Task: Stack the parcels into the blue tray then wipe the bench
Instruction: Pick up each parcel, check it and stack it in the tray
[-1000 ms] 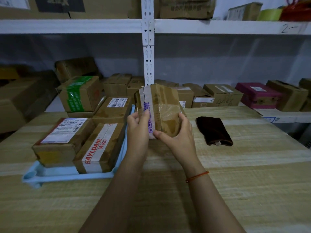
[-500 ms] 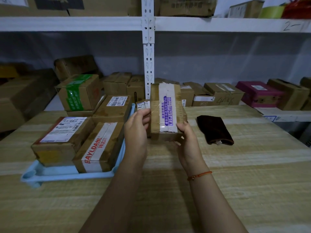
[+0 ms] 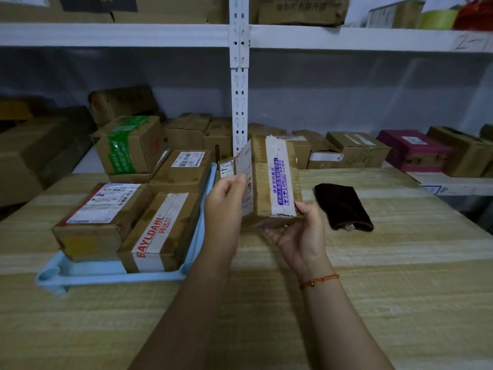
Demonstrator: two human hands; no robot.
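I hold a brown cardboard parcel (image 3: 274,180) with white tape and purple print above the wooden bench (image 3: 346,303). My left hand (image 3: 224,198) grips its left side and my right hand (image 3: 301,231) supports its near bottom corner. The light blue tray (image 3: 106,273) lies at the left and carries several parcels, among them one with a white label (image 3: 104,209), one with red-lettered tape (image 3: 162,231) and one further back (image 3: 184,169). A small parcel (image 3: 226,168) stands behind my left hand. A dark brown cloth (image 3: 344,206) lies on the bench to the right.
A box with green tape (image 3: 128,145) stands at the tray's far left. Behind the bench a white shelf (image 3: 453,185) holds more cardboard boxes and a magenta box (image 3: 413,150). A white upright post (image 3: 239,76) rises at centre. An upper shelf holds further boxes.
The parcel has been turned in my hands, so the purple-printed tape now faces up and right. My right hand has shifted under its near corner.
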